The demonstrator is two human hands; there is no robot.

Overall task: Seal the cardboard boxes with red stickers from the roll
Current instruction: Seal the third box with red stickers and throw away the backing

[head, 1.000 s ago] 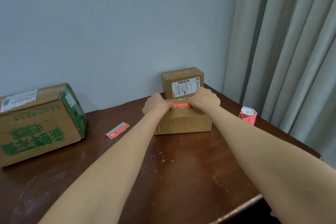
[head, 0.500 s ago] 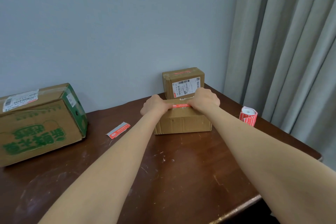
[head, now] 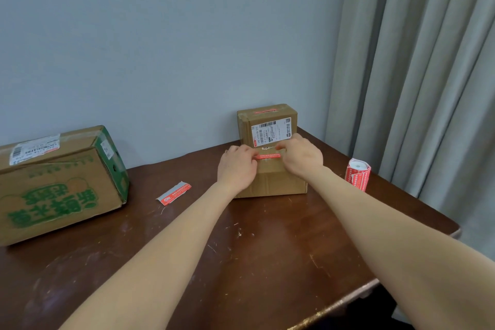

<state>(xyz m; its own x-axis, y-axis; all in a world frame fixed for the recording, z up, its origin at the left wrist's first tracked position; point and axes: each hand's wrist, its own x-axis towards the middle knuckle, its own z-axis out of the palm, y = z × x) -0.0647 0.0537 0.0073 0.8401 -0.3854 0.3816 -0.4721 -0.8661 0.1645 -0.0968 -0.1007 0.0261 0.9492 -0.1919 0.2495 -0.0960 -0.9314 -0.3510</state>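
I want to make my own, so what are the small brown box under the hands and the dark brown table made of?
The small brown box looks like matte cardboard: dull tan faces with creased folds. The dark brown table seems varnished wood, maybe veneer: it gleams softly and shows pale scratches.

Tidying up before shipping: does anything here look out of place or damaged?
A torn red-and-grey sticker scrap lies loose on the table, apart from the roll. The large box lies with its green print upside down.
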